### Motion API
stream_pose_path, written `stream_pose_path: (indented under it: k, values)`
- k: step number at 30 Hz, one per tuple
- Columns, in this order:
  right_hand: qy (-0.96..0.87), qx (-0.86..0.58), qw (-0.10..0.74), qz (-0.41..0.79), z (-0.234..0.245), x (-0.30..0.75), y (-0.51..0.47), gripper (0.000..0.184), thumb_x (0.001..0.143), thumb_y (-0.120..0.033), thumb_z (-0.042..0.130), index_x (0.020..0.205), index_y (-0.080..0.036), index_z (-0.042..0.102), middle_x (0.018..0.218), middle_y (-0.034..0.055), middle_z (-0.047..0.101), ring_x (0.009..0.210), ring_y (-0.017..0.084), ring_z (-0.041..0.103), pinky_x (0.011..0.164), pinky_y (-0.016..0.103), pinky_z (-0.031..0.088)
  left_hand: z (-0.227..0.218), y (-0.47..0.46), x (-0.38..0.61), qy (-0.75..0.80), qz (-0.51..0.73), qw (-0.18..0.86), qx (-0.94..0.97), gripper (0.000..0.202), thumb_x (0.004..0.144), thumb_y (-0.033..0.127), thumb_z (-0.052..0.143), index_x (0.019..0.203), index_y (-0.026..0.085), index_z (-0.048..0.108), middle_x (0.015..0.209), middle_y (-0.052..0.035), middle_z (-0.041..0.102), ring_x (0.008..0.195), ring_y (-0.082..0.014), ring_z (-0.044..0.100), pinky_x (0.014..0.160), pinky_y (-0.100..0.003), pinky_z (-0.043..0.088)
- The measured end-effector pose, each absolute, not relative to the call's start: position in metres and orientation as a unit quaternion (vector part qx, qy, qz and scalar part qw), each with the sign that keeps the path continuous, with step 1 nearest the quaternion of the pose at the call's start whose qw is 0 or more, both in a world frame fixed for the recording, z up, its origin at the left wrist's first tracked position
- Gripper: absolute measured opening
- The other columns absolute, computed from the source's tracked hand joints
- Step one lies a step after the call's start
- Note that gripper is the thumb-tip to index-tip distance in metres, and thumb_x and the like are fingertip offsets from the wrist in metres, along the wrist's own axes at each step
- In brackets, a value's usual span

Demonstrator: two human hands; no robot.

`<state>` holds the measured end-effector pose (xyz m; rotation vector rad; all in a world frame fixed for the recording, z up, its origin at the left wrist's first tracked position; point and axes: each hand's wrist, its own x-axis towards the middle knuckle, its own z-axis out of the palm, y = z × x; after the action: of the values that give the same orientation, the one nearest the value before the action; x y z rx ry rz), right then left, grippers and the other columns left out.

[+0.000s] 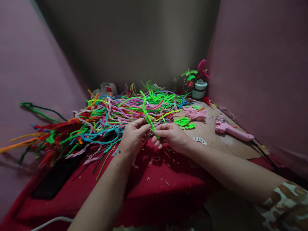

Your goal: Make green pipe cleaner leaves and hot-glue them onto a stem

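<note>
Between my two hands runs a bright green pipe cleaner, its free end pointing up and away from me. The fingers of my left hand are closed round its middle part. My right hand pinches its lower end between thumb and fingers. Close behind my hands lies a big heap of pipe cleaners in green, pink, red, orange, blue and yellow. Just right of my right hand rest green looped pipe-cleaner pieces and a bundle of pink ones.
A pink hot tool with a cord lies on a brown board at right. Behind stand a white lidded jar and pipe-cleaner flowers. A dark flat object lies on the red cloth at left. Walls enclose the table.
</note>
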<state>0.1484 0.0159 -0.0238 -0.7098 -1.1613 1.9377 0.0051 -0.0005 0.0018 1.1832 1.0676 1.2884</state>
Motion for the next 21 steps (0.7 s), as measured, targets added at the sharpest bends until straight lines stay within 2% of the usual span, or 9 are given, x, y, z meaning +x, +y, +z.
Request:
stream_pose_path:
  k: [4, 9, 14, 21]
  values:
    - [-0.471, -0.296, 0.378, 0.74, -0.0246, 0.1482, 0.0141, 0.015, 0.074, -0.025, 0.063, 0.071, -0.013, 0.054, 0.059, 0.003, 0.064, 0.045, 0.01, 0.058, 0.042, 0.019, 0.047, 0.0024, -0.0021, 0.0075, 0.463, 0.522, 0.498, 0.515, 0.011, 0.07, 0.024, 0.064, 0.071, 0.014, 0.06, 0.049, 0.0048, 0.046, 0.04, -0.0045, 0.036, 0.038, -0.018, 0.024]
    - [-0.496, -0.284, 0.372, 0.732, -0.0257, 0.1486, 0.0147, 0.016, 0.07, -0.027, 0.065, 0.071, -0.013, 0.056, 0.059, 0.003, 0.065, 0.046, 0.011, 0.058, 0.045, 0.021, 0.046, 0.0004, -0.0019, 0.0068, 0.469, 0.525, 0.501, 0.504, 0.022, 0.068, 0.031, 0.069, 0.062, 0.013, 0.056, 0.045, 0.0069, 0.036, 0.039, -0.0025, 0.027, 0.038, -0.018, 0.018]
    - [-0.499, -0.25, 0.401, 0.727, -0.029, 0.1475, 0.0178, 0.018, 0.068, -0.028, 0.065, 0.068, -0.012, 0.059, 0.06, 0.0035, 0.065, 0.052, 0.011, 0.058, 0.054, 0.025, 0.046, -0.0022, -0.002, 0.0071, 0.465, 0.517, 0.518, 0.498, 0.023, 0.066, 0.031, 0.071, 0.06, 0.012, 0.058, 0.047, 0.0051, 0.04, 0.041, -0.0035, 0.032, 0.04, -0.019, 0.023]
    - [-0.487, -0.271, 0.419, 0.717, -0.025, 0.1456, 0.0158, 0.018, 0.065, -0.027, 0.066, 0.063, -0.013, 0.056, 0.056, 0.0031, 0.064, 0.052, 0.012, 0.059, 0.053, 0.025, 0.044, -0.006, 0.0008, 0.0075, 0.477, 0.528, 0.496, 0.497, 0.033, 0.063, 0.033, 0.073, 0.051, 0.014, 0.049, 0.045, 0.0059, 0.037, 0.04, -0.0037, 0.031, 0.04, -0.02, 0.022]
